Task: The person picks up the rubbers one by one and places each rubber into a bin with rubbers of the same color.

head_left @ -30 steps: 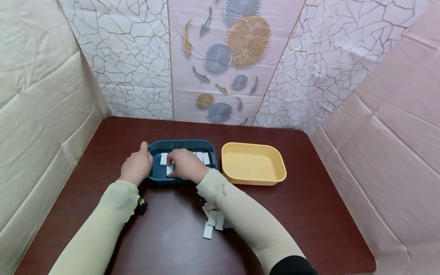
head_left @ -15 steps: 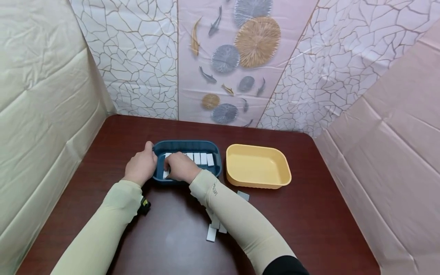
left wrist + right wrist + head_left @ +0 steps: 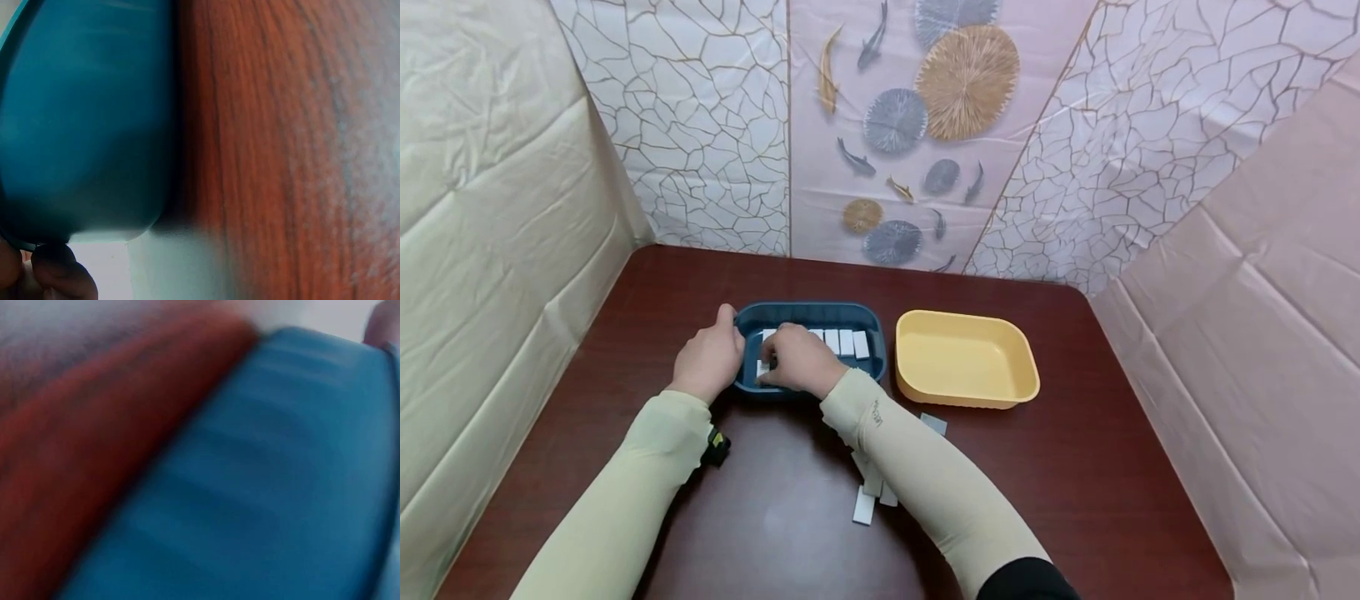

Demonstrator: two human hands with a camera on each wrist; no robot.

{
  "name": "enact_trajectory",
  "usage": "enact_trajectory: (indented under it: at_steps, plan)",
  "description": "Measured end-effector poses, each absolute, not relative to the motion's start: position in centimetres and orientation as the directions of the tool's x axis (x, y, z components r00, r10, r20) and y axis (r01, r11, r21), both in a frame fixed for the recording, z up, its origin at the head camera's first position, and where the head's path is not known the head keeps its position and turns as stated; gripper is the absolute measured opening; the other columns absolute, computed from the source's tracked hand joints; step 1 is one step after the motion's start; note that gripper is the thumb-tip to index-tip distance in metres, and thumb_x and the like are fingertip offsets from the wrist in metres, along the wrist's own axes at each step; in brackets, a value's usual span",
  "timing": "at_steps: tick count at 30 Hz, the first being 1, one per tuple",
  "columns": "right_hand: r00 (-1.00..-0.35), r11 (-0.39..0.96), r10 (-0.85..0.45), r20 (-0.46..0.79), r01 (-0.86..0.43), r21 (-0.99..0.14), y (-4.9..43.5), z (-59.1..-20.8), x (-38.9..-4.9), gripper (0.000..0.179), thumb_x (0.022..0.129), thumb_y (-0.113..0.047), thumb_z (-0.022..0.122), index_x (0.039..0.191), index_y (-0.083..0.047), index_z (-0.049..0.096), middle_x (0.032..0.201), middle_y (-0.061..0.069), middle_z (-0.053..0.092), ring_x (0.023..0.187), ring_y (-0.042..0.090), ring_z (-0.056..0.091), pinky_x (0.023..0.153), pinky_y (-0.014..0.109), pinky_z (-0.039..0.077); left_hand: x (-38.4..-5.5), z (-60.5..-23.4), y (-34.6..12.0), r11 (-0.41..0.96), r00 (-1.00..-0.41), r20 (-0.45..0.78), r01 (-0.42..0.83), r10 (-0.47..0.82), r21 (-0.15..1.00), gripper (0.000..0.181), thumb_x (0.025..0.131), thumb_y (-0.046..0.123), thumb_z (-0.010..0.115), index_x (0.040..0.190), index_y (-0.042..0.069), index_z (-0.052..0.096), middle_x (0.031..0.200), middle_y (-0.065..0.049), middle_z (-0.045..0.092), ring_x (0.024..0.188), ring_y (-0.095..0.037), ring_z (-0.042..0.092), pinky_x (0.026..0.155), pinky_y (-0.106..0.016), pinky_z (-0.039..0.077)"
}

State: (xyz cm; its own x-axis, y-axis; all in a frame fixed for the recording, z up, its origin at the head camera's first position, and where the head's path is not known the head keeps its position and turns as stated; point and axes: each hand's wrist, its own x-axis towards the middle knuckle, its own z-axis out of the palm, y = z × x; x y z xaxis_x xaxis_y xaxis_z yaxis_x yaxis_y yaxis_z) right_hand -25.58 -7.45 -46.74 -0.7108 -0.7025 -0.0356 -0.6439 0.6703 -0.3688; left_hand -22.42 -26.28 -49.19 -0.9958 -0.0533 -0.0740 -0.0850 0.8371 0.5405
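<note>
My left hand (image 3: 707,358) grips the left rim of a dark blue plastic basin (image 3: 808,313), with fingertips (image 3: 62,272) curled at that rim in the left wrist view. Over the basin's left half, my right hand (image 3: 801,358) reaches in with bent fingers and pinches a small white rectangular tile (image 3: 763,367) near the front left corner. Several more white tiles (image 3: 846,342) stand in a row along the basin's back part, partly hidden by the right hand. The right wrist view is blurred and mostly filled by the basin's outer wall (image 3: 262,469).
A yellow basin (image 3: 966,362) stands to the right of the blue one. Several pale tiles (image 3: 863,506) lie on the dark red wooden table (image 3: 760,517) below the right forearm, which partly hides them. A grey piece (image 3: 933,424) lies in front of the yellow basin.
The view has shifted slightly, moving both basins rightward in frame. The right hand has moved a little left within the blue basin with the tile; the left hand keeps its grip on the rim.
</note>
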Motion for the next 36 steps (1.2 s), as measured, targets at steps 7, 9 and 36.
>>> enact_trajectory:
  at_steps: [7, 9, 36]
  plan:
    - [-0.717, 0.606, -0.687, 0.116, -0.654, -0.453, -0.6, -42.4, -24.1, 0.011, 0.102, -0.027, 0.082, 0.102, -0.016, 0.082, 0.097, -0.003, 0.073, 0.088, 0.011, 0.067, 0.076, 0.026, 0.054, -22.4, -49.0, -26.2, 0.835, -0.993, -0.094, -0.109, -0.07, 0.54, 0.034, 0.116, 0.022, 0.04, 0.144, 0.003, 0.035, 0.07, -0.016, 0.059, 0.055, -0.032, 0.059, 0.051, -0.042, 0.044]
    - [-0.686, 0.587, -0.721, 0.092, -0.677, -0.444, 1.8, -41.5, -23.2, 0.008, 0.102, -0.023, 0.082, 0.103, -0.015, 0.083, 0.097, -0.004, 0.074, 0.089, 0.011, 0.067, 0.078, 0.028, 0.055, -22.4, -48.8, -26.2, 0.836, -0.993, -0.093, -0.113, -0.074, 0.537, 0.034, 0.116, 0.022, 0.039, 0.144, 0.002, 0.035, 0.071, -0.016, 0.059, 0.056, -0.032, 0.06, 0.051, -0.042, 0.044]
    - [-0.681, 0.703, -0.708, -0.189, -0.705, -0.095, 10.7, -45.5, -11.4, 0.05, 0.079, -0.036, 0.1, 0.11, -0.014, 0.068, 0.092, -0.005, 0.057, 0.08, 0.01, 0.052, 0.071, 0.029, 0.048, -22.2, -49.2, -25.5, 0.847, -0.99, -0.118, -0.13, -0.08, 0.516, 0.04, 0.117, 0.024, 0.039, 0.149, 0.001, 0.033, 0.079, -0.021, 0.064, 0.063, -0.034, 0.064, 0.054, -0.044, 0.047]
